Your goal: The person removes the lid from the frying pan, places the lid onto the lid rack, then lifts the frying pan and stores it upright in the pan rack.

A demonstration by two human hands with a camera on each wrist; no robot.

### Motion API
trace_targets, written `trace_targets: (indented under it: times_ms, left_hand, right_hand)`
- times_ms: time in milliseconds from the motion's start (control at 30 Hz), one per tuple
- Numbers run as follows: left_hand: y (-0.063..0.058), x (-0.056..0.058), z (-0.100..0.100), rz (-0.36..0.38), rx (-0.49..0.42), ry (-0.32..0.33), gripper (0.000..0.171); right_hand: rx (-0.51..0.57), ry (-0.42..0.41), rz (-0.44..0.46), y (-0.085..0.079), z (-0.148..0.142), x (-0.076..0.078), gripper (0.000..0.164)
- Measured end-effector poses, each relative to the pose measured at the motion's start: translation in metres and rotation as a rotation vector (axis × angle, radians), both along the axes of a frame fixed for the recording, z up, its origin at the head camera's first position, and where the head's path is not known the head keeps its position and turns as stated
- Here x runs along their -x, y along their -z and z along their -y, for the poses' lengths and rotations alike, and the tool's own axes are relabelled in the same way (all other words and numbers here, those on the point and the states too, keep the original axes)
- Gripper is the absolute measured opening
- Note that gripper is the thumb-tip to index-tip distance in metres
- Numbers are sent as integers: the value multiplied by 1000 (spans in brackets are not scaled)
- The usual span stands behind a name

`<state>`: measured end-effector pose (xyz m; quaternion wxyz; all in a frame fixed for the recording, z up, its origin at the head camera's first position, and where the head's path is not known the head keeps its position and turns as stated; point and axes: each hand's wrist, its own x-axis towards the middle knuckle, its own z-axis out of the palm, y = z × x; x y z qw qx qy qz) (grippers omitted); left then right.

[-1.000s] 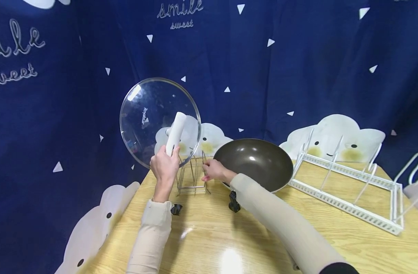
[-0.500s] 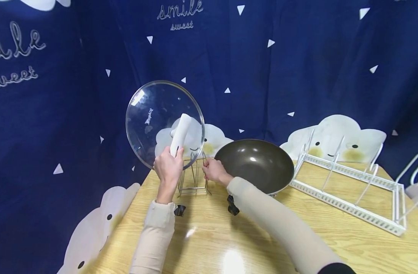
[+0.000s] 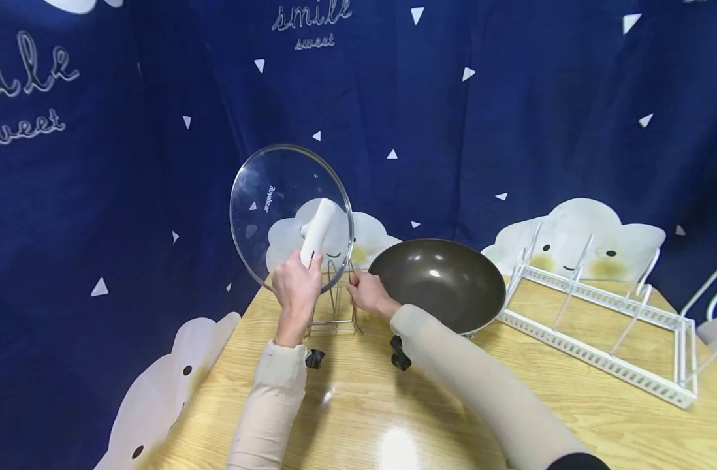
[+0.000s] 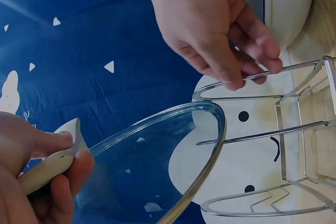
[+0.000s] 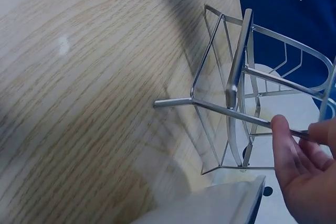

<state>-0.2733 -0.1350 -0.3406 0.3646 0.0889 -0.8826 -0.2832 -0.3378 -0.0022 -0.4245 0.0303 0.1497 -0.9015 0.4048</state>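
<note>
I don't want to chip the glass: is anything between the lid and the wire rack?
Nothing visible stands between the lid and the wire rack; the right grip holds its side, apart from the lid.

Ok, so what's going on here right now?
A person's left hand grips the white handle of a glass lid, holding it raised on edge by a small metal wire rack. The right hand pinches one of the rack's wires with its fingers. Whether the lid's rim touches the rack is hard to tell. A dark wok and a larger white rack stand to the right on the table.
</note>
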Motion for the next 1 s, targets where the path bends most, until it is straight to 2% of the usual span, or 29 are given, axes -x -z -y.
trace_targets:
  times_ms: [167,433,700,1000]
  left_hand:
    - [1,-1,-2,45,4,-6,31]
    - [4,-1,-1,81,22,-8,32]
    - [12,0,2,114,38,-7,31]
    - [26,1,4,168,60,17,30]
  right_hand:
    - [-17,10,-51,0,1,1,9]
    - [-133,15,-88,-7,1,4,19]
    - [-192,48,-102,-10,0,6,22]
    - [-218,32,-87,-9,1,4,21]
